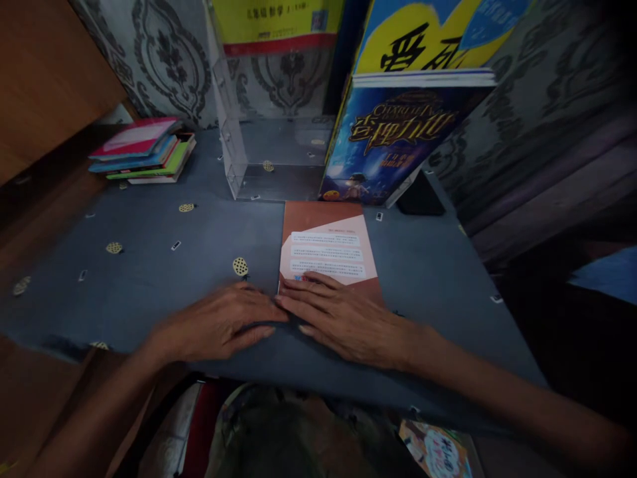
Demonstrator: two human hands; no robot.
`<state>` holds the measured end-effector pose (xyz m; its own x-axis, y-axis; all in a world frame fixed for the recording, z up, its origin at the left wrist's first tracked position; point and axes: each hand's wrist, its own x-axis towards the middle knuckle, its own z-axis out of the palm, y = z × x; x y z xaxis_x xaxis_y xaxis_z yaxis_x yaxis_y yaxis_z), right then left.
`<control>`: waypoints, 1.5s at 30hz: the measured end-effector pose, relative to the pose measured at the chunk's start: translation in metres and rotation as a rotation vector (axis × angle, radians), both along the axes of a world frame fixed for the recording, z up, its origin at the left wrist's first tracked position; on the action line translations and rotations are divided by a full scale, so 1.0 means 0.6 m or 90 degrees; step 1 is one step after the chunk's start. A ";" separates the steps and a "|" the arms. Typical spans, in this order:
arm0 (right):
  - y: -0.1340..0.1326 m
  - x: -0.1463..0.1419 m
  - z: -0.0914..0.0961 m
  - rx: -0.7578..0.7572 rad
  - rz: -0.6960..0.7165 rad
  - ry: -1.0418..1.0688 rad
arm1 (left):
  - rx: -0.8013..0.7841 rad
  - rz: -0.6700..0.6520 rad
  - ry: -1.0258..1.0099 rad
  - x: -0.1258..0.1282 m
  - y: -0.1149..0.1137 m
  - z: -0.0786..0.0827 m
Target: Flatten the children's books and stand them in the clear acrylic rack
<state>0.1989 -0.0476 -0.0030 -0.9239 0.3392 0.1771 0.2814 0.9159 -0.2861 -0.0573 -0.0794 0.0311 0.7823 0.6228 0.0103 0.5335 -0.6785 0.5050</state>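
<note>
A thin book (326, 249) with a brown and pink cover and white text boxes lies flat on the cloth-covered table, its long side pointing away from me. My right hand (343, 315) rests flat over its near end, fingers stretched out and pointing left, hiding that end. Just left of the book's near corner, my left hand (223, 322) lies on the cloth with its fingers extended to the right. Its fingertips come close to those of the right hand; whether they touch the book's edge I cannot tell. Neither hand grips anything.
A clear acrylic book rack (233, 159) stands behind the book, holding a blue book (383, 143) and a yellow one (288, 20). At the far left is a stack of books (149, 153). A dark flat object (421, 194) lies right of the rack. Another book (438, 451) shows below the table edge.
</note>
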 end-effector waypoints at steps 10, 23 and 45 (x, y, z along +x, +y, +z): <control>0.018 -0.009 -0.011 -0.104 0.001 0.078 | -0.089 0.013 -0.069 -0.007 0.020 -0.005; 0.060 0.005 -0.004 -0.129 0.000 0.071 | -0.008 0.024 -0.022 -0.005 0.020 -0.015; 0.099 -0.005 -0.024 -0.061 -0.029 0.097 | -0.026 0.064 -0.003 -0.008 0.057 -0.035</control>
<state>0.1960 0.0117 -0.0173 -0.8723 0.4016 0.2790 0.2684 0.8701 -0.4135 -0.0618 -0.0454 0.0100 0.7160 0.6980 -0.0128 0.5950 -0.6005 0.5342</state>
